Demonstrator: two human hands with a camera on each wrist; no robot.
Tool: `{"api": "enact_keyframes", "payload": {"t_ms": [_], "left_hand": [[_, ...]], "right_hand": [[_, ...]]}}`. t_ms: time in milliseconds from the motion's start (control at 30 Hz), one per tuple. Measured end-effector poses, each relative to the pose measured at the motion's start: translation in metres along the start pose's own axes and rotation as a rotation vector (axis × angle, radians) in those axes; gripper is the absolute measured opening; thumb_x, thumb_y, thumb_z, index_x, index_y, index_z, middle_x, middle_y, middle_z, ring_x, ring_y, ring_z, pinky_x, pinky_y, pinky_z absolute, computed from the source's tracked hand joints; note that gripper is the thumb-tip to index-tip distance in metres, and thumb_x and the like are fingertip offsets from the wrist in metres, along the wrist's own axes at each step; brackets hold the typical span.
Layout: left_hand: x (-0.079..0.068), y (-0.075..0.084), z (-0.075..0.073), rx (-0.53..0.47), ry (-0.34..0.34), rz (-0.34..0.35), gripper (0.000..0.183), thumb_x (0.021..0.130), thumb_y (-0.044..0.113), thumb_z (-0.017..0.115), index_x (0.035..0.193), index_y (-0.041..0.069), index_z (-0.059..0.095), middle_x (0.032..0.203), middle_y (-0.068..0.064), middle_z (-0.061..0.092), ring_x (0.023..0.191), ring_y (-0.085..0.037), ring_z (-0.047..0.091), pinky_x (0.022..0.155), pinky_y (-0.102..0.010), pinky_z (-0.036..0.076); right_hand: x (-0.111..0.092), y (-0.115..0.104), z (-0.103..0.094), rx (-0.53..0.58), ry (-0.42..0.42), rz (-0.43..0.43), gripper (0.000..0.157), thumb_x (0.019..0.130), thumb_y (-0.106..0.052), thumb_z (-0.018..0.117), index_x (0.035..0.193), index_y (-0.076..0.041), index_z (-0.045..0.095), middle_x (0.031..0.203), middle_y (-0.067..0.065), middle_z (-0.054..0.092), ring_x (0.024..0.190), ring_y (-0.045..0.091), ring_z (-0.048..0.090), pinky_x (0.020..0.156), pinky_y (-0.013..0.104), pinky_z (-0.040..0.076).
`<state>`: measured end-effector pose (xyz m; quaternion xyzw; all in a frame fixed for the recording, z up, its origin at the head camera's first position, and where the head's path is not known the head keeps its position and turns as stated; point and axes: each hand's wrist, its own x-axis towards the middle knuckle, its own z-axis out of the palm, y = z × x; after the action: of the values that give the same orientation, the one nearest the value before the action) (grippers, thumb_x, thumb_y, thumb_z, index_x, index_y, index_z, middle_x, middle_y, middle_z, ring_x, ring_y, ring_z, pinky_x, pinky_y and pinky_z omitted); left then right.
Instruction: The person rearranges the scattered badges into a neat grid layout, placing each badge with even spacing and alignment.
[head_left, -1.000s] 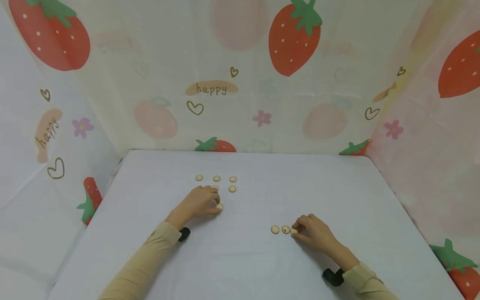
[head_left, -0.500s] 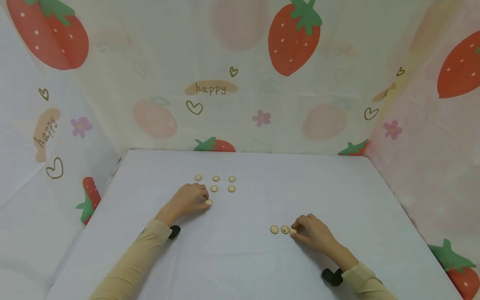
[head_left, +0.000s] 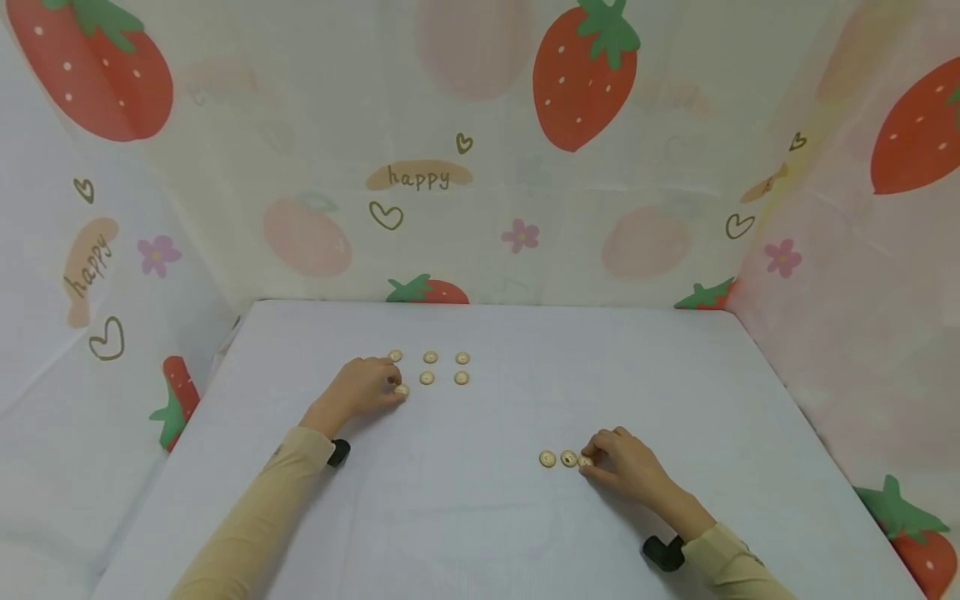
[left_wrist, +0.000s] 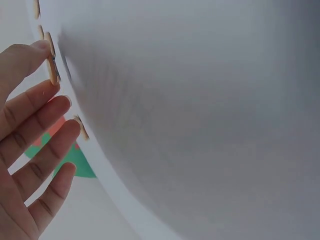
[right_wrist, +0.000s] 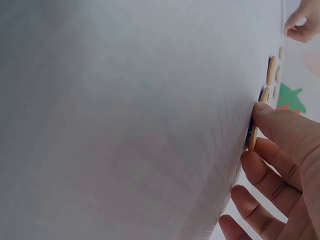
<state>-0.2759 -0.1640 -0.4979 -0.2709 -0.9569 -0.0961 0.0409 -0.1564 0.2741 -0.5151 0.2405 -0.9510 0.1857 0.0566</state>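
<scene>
In the head view my left hand (head_left: 351,393) pinches a pale round wooden button (head_left: 402,390) between thumb and forefinger, just left of a second-row button (head_left: 427,378). The left wrist view has this held button (left_wrist: 52,67) edge-on, close over the white cloth, the other fingers spread. My right hand (head_left: 628,468) grips another button (head_left: 585,462) at the right end of a short row. Beside it lie a button with a dark spot (head_left: 569,459) and a plain one (head_left: 547,459). Thumb and forefinger hold the right button (right_wrist: 253,136) by its edges in the right wrist view.
Behind the left hand, a back row has a left button (head_left: 395,356), a middle button (head_left: 430,357) and a right button (head_left: 462,358). A further button (head_left: 461,378) lies in front. White cloth covers the table (head_left: 480,533); strawberry-print curtains (head_left: 517,275) enclose three sides.
My left hand has carried its button leftward and a little toward the back, uncovering a second-row button it had partly hidden. The right hand stays in place with its button.
</scene>
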Motion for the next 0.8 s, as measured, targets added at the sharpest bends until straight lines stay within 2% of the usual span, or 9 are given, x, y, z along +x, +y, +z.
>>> {"api": "enact_keyframes", "payload": {"t_ms": [200, 500, 800], "left_hand": [[0.002, -0.004, -0.005, -0.007, -0.017, -0.03, 0.021, 0.08, 0.034, 0.07, 0.086, 0.014, 0.07, 0.093, 0.001, 0.067, 0.087, -0.021, 0.064, 0.079, -0.043, 0.048], [0.006, -0.014, -0.008, 0.003, -0.035, -0.048, 0.023, 0.081, 0.034, 0.068, 0.088, 0.012, 0.071, 0.087, 0.001, 0.063, 0.075, -0.018, 0.061, 0.074, -0.042, 0.049], [0.011, -0.021, -0.004, 0.007, -0.037, -0.065, 0.024, 0.081, 0.033, 0.068, 0.089, 0.011, 0.071, 0.087, 0.001, 0.064, 0.078, -0.019, 0.062, 0.075, -0.041, 0.049]], "right_hand": [[0.0, 0.001, 0.0, -0.007, 0.003, 0.004, 0.018, 0.076, -0.029, 0.074, 0.087, -0.018, 0.065, 0.081, -0.012, 0.061, 0.076, 0.005, 0.048, 0.066, 0.025, 0.044], [0.0, 0.001, 0.001, -0.02, 0.016, 0.002, 0.019, 0.075, -0.029, 0.075, 0.086, -0.018, 0.066, 0.081, -0.012, 0.061, 0.076, 0.005, 0.049, 0.067, 0.026, 0.045], [0.001, 0.001, 0.002, -0.016, 0.014, 0.005, 0.018, 0.075, -0.029, 0.075, 0.086, -0.018, 0.066, 0.08, -0.013, 0.061, 0.075, 0.004, 0.048, 0.066, 0.025, 0.044]]}}
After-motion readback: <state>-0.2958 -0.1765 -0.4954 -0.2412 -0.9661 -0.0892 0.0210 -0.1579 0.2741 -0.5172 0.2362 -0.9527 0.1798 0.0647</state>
